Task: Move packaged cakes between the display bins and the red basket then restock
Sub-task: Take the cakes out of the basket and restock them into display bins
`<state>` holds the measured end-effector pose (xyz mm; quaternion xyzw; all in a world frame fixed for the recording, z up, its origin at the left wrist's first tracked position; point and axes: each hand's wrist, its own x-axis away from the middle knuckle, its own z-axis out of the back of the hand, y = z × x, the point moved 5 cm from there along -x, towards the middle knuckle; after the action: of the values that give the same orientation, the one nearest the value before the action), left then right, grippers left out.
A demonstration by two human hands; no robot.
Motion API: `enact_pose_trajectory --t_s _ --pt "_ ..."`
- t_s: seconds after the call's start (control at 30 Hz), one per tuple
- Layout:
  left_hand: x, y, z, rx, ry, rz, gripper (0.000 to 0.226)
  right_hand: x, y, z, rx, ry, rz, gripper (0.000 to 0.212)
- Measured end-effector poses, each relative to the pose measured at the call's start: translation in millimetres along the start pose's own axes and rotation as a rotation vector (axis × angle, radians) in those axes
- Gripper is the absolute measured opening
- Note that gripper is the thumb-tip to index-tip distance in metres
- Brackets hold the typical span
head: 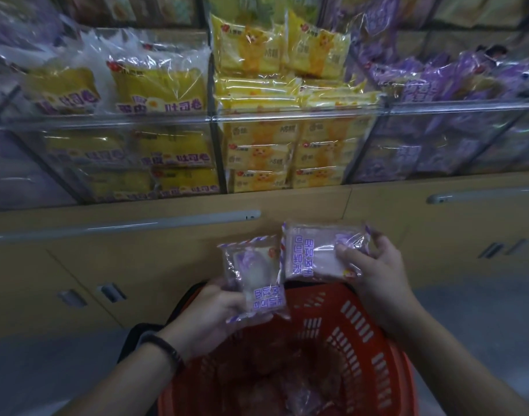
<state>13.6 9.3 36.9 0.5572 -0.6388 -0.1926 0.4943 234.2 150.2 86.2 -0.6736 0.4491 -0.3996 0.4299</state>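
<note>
Three clear-fronted display bins (287,117) in a row on a tan cabinet (167,265): at left, yellow toast-roll packets (158,88) with purple lettering; in the middle, yellow cake packs (257,55) printed with a cartoon bear, stacked flat in front and stood upright behind; at right, purple packs (452,82), blurred. Below and nearer, left hand (209,313), dark band (167,349) on the wrist, gripping the lower left edge of a clear cake packet (252,283) with purple-striped edges and purple print. Just beside it, up and to the right, a second packet (314,253) of the same kind, pinched at its right end by the right hand (374,265), thumb on the front, fingers behind. Touching at a corner or slightly apart, cannot tell which. Both held above the far rim of the red basket (362,340). Down inside the basket, more wrapped packets (302,397), dim and hard to make out.
</note>
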Motion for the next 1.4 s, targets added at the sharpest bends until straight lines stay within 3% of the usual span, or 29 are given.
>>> enact_pose_trajectory --t_s 0.1,0.27,0.33,0.43,0.63,0.8,0.93,1.03,1.13,1.2,1.27,1.4 --pt "0.1 -0.8 5.3 0.003 0.005 0.024 0.063 0.9 2.0 -7.6 -0.039 -0.049 -0.021 0.023" --pt "3.0 1.5 2.6 -0.052 0.002 -0.057 0.073 5.2 14.8 -19.0 -0.070 -0.170 -0.119 0.041" --pt "3.3 0.7 0.2 -0.043 -0.007 -0.076 0.067 7.3 19.1 -22.5 0.015 -0.189 -0.137 0.032" --pt "4.5 -0.1 -0.1 -0.049 0.014 -0.065 0.052 4.0 23.6 -17.0 0.027 -0.083 -0.124 0.017" --pt "4.8 4.0 0.0 -0.002 -0.043 -0.064 0.065 7.0 32.9 -19.4 0.086 0.008 -0.069 0.050" --pt "-0.4 4.1 2.5 0.038 -0.032 -0.009 0.047 16.2 41.6 -26.6 0.291 -0.068 -0.125 0.070" --pt "-2.2 3.1 5.2 0.028 0.044 -0.003 0.046 15.2 33.0 -29.1 0.463 -0.174 -0.117 0.038" --pt "-3.9 1.6 5.8 0.005 0.129 -0.066 0.048 16.5 34.2 -31.0 0.504 -0.326 -0.198 0.035" --pt "-3.1 6.5 5.1 0.003 0.175 -0.145 0.028 17.3 35.0 -31.4 0.385 -0.350 -0.282 0.051" --pt "-1.9 8.4 3.4 0.071 0.161 -0.158 0.013 13.4 31.5 -29.8 0.277 -0.314 -0.281 0.049" --pt "-3.1 9.8 5.5 0.126 0.175 -0.173 0.012 8.4 27.3 -24.1 0.161 -0.257 -0.280 0.047" --pt "-1.1 14.1 8.0 0.114 0.172 -0.245 0.008 5.5 27.8 -16.4 0.018 -0.227 -0.296 0.063"
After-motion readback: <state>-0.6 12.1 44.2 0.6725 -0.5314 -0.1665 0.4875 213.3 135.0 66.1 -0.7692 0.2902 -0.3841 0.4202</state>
